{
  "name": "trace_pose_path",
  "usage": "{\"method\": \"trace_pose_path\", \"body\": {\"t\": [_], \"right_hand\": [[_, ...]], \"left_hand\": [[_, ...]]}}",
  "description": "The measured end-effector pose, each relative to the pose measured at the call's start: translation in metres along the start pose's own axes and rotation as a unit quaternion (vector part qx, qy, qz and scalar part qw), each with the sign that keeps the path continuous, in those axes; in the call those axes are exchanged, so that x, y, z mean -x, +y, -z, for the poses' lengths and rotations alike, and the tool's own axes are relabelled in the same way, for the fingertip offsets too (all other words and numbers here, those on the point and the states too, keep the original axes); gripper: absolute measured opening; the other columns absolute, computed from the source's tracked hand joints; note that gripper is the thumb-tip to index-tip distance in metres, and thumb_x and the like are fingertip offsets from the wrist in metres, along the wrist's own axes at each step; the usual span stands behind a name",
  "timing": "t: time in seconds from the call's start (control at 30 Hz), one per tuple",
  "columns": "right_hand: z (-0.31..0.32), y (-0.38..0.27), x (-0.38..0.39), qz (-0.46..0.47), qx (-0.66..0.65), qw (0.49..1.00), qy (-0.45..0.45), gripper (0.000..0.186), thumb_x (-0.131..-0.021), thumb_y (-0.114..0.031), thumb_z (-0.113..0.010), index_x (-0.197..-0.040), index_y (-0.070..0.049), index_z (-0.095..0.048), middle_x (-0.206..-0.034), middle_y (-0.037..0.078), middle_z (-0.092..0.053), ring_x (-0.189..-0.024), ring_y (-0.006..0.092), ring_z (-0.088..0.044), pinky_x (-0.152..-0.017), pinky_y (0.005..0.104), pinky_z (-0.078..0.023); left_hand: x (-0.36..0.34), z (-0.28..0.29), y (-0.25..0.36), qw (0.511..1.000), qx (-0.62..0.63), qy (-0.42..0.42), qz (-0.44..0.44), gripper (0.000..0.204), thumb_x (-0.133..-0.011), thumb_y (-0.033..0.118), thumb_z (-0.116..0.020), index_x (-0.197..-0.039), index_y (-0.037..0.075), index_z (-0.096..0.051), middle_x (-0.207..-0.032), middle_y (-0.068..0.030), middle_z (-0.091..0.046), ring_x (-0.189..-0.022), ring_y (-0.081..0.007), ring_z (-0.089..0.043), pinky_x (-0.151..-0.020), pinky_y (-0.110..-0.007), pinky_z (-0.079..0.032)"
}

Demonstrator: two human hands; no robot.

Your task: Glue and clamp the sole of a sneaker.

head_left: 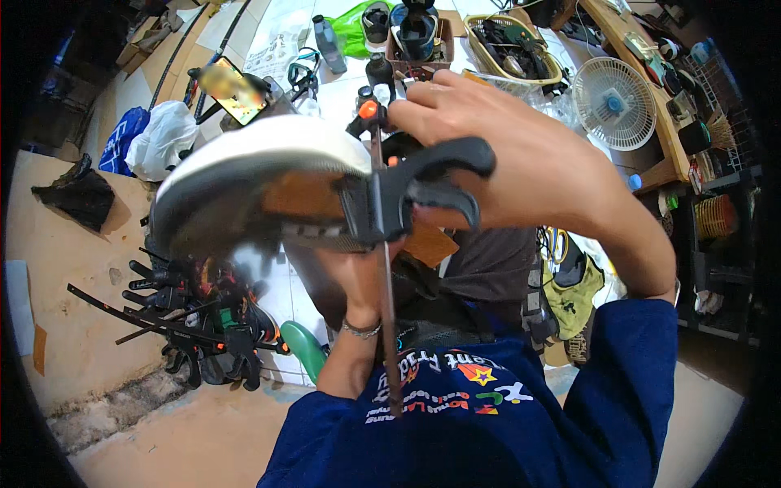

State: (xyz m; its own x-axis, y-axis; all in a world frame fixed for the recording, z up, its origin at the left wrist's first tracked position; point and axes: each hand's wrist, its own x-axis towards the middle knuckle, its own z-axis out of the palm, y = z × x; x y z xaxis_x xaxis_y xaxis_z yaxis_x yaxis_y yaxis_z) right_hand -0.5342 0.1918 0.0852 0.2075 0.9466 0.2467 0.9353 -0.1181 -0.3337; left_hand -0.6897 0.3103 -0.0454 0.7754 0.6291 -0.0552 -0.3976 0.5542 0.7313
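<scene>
**This corner's looking seriously busy**

So a wooden bench (669, 142) is running down the right side, loaded with odds and ends. The person's navy shirt (488, 443) is filling the lower middle. Over on the left, spare clamps (195, 332) are lying in a heap, maybe parked there to stay within reach. A white fan (614, 103) is sitting near the bench.

Main item: what's looking like a shoe (268, 146), motion-blurred, white sole on top, is being held up in front of the body, left of centre. A clamp (407, 195) is standing against its right end, its long bar pointing down towards the shirt. The right hand (468, 130) is gripping that clamp around the handle, thumb down by the lever, fingers up near the orange tip (368, 109). The left hand (350, 276) is reaching in underneath, probably steadying the shoe so the other one's free to work the lever. Its fingers are hiding behind the shoe, so I can't tell how they're closing.

A phone (232, 88) is facing this way, I'm guessing propped up for watching.

Writing: the shirt is showing white and red lettering plus a yellow star (482, 374), some of it disappearing into folds. I'm not spotting any readable brand on the shoe; it's blurring too much.
</scene>
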Motion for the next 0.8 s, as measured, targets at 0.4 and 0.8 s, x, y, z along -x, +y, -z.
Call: {"method": "trace_pose_path", "body": {"t": [0.4,0.8], "right_hand": [[-0.038,-0.073,0.012,-0.06,-0.666,0.639,0.38,0.057,-0.091,-0.038,-0.053,-0.126,0.008,-0.053,-0.114,0.021,-0.058,-0.108,0.0324,-0.061,-0.1,0.0465,-0.048],[-0.049,-0.058,-0.003,0.112,-0.8,0.495,0.32,0.054,-0.095,-0.058,-0.037,-0.095,-0.005,-0.048,-0.075,0.011,-0.054,-0.059,0.0225,-0.05,-0.065,0.0399,-0.042]], "left_hand": [[-0.029,0.017,-0.001,0.98,0.117,-0.101,-0.122,0.057,-0.081,0.009,-0.077,-0.13,0.003,-0.047,-0.121,-0.0113,-0.058,-0.111,-0.0258,-0.06,-0.098,-0.04,-0.049],[-0.086,0.052,0.013,0.962,-0.017,-0.126,-0.241,0.055,-0.083,0.012,-0.076,-0.129,0.004,-0.047,-0.122,-0.0123,-0.058,-0.114,-0.0275,-0.059,-0.1,-0.041,-0.049]]}}
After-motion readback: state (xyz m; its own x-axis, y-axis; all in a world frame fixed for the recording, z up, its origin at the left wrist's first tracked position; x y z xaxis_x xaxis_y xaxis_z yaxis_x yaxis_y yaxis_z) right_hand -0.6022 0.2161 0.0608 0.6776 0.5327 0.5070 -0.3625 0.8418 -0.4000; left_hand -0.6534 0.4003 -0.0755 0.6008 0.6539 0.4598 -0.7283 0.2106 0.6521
